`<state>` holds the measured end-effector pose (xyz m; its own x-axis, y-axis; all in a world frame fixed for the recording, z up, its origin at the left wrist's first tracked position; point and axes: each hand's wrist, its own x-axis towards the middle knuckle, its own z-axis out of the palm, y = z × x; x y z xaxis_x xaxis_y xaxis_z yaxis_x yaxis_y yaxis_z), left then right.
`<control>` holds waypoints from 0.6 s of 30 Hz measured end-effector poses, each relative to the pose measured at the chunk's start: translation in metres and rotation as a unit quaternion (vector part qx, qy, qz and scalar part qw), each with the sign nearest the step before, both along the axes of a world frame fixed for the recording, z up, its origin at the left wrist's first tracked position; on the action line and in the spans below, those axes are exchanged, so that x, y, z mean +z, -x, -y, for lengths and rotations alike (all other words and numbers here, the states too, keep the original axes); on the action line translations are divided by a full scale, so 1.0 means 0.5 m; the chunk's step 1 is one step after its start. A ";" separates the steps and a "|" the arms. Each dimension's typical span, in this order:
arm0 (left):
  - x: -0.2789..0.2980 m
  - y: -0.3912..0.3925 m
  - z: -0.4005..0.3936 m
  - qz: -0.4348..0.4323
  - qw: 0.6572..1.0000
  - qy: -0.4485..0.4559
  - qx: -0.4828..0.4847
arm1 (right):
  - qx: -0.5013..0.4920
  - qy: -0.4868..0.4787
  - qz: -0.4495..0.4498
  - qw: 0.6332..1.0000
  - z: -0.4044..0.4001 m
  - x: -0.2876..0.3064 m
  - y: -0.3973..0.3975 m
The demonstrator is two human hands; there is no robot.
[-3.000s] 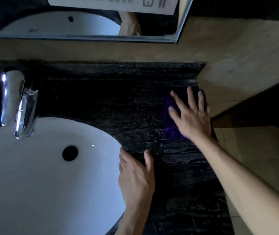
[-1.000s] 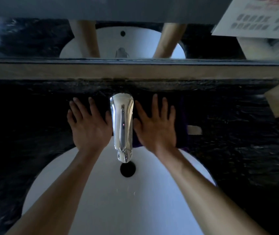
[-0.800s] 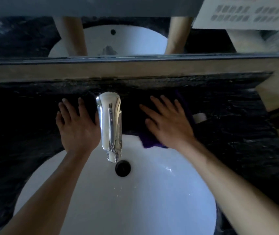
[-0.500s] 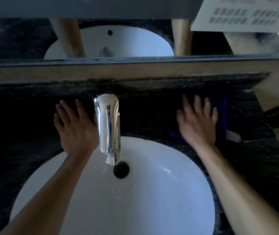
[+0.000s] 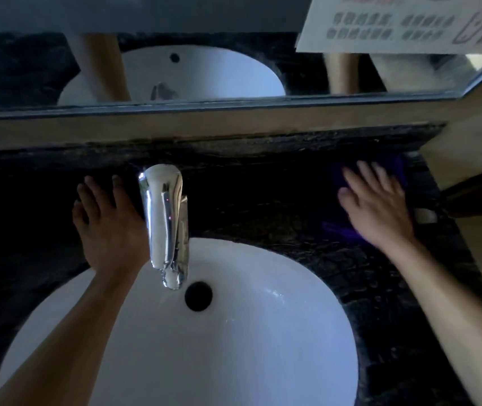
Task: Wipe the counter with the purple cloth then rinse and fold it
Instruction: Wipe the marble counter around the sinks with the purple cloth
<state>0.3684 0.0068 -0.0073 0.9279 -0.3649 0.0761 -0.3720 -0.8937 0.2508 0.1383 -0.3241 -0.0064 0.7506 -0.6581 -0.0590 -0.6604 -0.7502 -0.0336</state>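
Pressing flat on the purple cloth (image 5: 398, 171), the right hand (image 5: 376, 208) lies at about two o'clock from the basin, fingers straight and slightly spread, blurred at the tips. Most of the cloth is hidden under the palm; dark purple shows beyond the fingertips and below the heel of the hand, and a small pale tag (image 5: 426, 215) sticks out at its three o'clock edge. It lies on the black counter (image 5: 263, 200), close to the right end by the tan side wall (image 5: 474, 136).

At nine o'clock from the chrome faucet (image 5: 166, 224), the left hand (image 5: 108, 224) rests palm down on the counter, fingers straight and a little apart, holding nothing.

A white notice (image 5: 404, 22) hangs on the mirror (image 5: 204, 68) at one o'clock; rows of grey characters cover it, too blurred to read, with a line drawing at its right edge. No brand shows on the faucet; two tiny red dots glint on its spout.

The counter is black veined stone with a raised back ledge, set around a white oval basin (image 5: 234, 347) with a dark drain hole (image 5: 198, 296). The mirror reflects the basin and both forearms. Light is dim.
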 end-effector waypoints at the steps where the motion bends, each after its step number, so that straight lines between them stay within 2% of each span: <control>1: -0.001 0.000 0.002 -0.001 1.000 -0.003 0.000 | -0.044 -0.015 -0.011 0.999 0.005 0.003 0.006; 3: -0.003 -0.001 0.005 -0.002 1.000 -0.004 0.001 | -0.104 -0.021 -0.015 0.994 -0.031 0.005 -0.024; 5: -0.006 -0.003 0.004 -0.004 1.000 -0.002 -0.001 | -0.095 -0.014 0.001 0.995 -0.113 0.008 -0.086; 8: -0.008 -0.002 0.001 0.000 1.000 -0.009 -0.011 | 0.054 0.003 0.032 0.998 -0.281 -0.005 -0.201; 11: -0.002 -0.001 0.001 0.004 1.000 -0.004 -0.006 | 0.159 -0.048 0.071 0.984 -0.378 -0.001 -0.280; 15: 0.003 -0.001 -0.004 0.007 1.000 -0.002 -0.004 | 0.234 -0.031 0.072 0.969 -0.257 -0.018 -0.219; 18: 0.003 -0.003 -0.004 0.006 1.000 0.003 -0.002 | 0.137 0.005 0.031 0.990 -0.094 -0.018 -0.098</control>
<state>0.3699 0.0089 -0.0057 0.9255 -0.3681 0.0887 -0.3784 -0.8905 0.2525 0.1872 -0.2770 -0.0152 0.9032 -0.4292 -0.0014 -0.4285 -0.9016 -0.0587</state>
